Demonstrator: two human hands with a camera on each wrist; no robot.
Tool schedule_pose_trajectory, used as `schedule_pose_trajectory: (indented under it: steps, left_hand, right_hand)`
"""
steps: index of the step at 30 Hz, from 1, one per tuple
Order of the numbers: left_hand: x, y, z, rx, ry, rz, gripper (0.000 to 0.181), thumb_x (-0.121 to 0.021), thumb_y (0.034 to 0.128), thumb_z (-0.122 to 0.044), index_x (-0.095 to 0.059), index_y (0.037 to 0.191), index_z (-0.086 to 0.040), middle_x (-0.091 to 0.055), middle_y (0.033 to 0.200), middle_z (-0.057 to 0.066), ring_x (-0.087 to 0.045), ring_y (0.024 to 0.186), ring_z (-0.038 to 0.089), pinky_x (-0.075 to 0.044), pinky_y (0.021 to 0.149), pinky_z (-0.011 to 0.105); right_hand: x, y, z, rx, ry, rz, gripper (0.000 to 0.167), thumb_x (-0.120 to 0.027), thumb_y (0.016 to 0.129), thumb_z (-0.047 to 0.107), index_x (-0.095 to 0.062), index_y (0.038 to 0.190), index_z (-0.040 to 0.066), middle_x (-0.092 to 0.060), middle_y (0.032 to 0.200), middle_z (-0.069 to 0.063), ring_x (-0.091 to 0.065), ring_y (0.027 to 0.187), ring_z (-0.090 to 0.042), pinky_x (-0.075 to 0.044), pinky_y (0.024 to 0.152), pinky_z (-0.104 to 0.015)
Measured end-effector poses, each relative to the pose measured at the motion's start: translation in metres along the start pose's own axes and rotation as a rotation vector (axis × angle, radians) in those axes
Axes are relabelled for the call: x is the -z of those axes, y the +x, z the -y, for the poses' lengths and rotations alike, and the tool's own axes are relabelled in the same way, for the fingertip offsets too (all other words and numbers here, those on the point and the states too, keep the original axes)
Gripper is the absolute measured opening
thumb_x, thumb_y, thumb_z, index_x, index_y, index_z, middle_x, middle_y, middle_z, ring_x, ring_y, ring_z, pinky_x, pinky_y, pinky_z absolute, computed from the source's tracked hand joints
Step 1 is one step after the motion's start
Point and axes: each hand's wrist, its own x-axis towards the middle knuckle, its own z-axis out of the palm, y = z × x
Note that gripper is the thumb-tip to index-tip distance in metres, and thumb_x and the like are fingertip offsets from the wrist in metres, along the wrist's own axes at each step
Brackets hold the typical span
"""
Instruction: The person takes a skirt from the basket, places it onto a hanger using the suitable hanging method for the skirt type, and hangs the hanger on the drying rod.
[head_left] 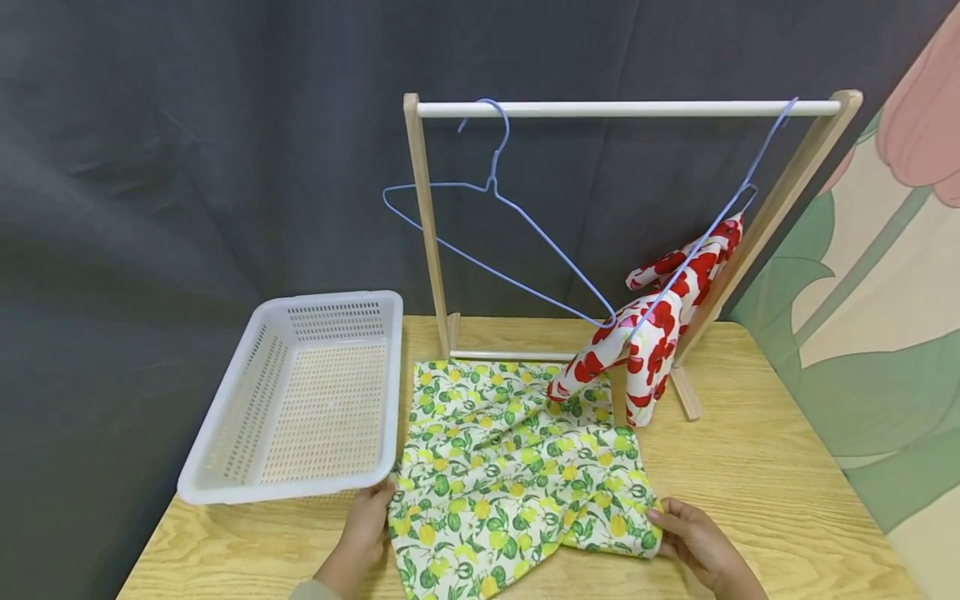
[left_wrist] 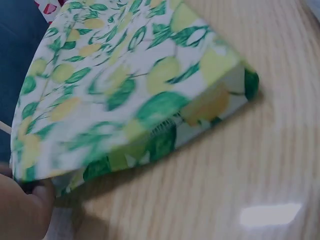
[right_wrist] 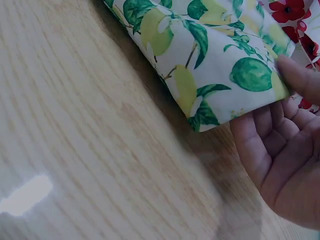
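A white cloth with a lemon and green-leaf print (head_left: pixel 517 492) lies on the table, wrinkled, its right front part folded over. At its left edge my left hand (head_left: pixel 367 521) pinches the fabric; in the left wrist view only part of that hand (left_wrist: pixel 25 210) shows. My right hand (head_left: pixel 693 537) grips the right edge of the cloth, thumb on top and fingers underneath, as the right wrist view shows with the hand (right_wrist: pixel 280 155) at the lifted corner. Behind the cloth, a red-and-white floral garment (head_left: pixel 656 342) hangs down, one end lying over the lemon cloth.
A wooden rack with a white rail (head_left: pixel 630 109) stands at the back. A blue hanger (head_left: pixel 536 229) hangs from its left side, and another blue hanger (head_left: pixel 731 204) carries the floral garment at the right. A white plastic basket (head_left: pixel 397 383) sits on the left.
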Motion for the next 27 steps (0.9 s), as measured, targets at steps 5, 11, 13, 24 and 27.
schedule_pose_trajectory:
  steps: [5,11,13,24,27]
  left_hand:
    - [0.01,-0.008,0.005,0.066,0.031,0.241,0.047,-0.048,0.0858,-0.02,-0.035,0.113,0.016,-0.058,0.085,0.006,-0.058,0.071,0.014,-0.049,0.067,0.03]
    - [0.022,-0.021,0.008,0.098,0.34,0.398,0.012,-0.055,0.0811,-0.013,-0.049,0.08,-0.002,-0.046,0.062,-0.002,-0.042,0.054,0.008,-0.044,0.054,0.022]
    - [0.023,-0.024,0.008,0.067,0.385,0.417,0.011,-0.052,0.0834,-0.011,-0.049,0.08,-0.001,-0.046,0.066,0.001,-0.043,0.058,0.01,-0.047,0.056,0.025]
    - [0.022,-0.013,0.005,0.125,0.046,0.312,0.041,-0.032,0.0945,-0.02,-0.025,0.122,0.01,-0.051,0.09,0.011,-0.054,0.074,0.016,-0.048,0.068,0.033]
    - [0.021,-0.006,0.002,0.091,0.043,0.247,0.053,-0.03,0.0947,-0.02,-0.008,0.129,0.014,-0.041,0.109,0.025,-0.05,0.09,0.026,-0.044,0.077,0.036]
  right_hand:
    - [-0.003,0.003,0.0,-0.062,-0.053,-0.11,0.026,-0.037,0.093,0.024,-0.057,0.086,0.009,-0.06,0.08,0.0,-0.058,0.073,-0.013,-0.048,0.067,-0.028]
    - [-0.006,0.005,0.002,-0.088,-0.138,-0.196,0.021,-0.039,0.092,0.022,-0.052,0.08,0.01,-0.056,0.071,0.002,-0.053,0.063,-0.009,-0.044,0.059,-0.024]
    - [-0.007,0.004,0.004,-0.096,-0.169,-0.211,0.021,-0.039,0.091,0.022,-0.051,0.079,0.01,-0.055,0.069,0.003,-0.052,0.061,-0.009,-0.043,0.058,-0.024]
    - [-0.009,-0.01,0.006,-0.173,-0.356,-0.126,0.024,-0.046,0.088,0.022,-0.04,0.068,0.012,-0.043,0.065,0.001,-0.047,0.061,-0.012,-0.046,0.058,-0.026]
    - [-0.01,-0.014,0.003,-0.183,-0.35,-0.074,0.025,-0.048,0.087,0.018,-0.036,0.065,0.014,-0.038,0.063,0.003,-0.043,0.058,-0.009,-0.045,0.057,-0.024]
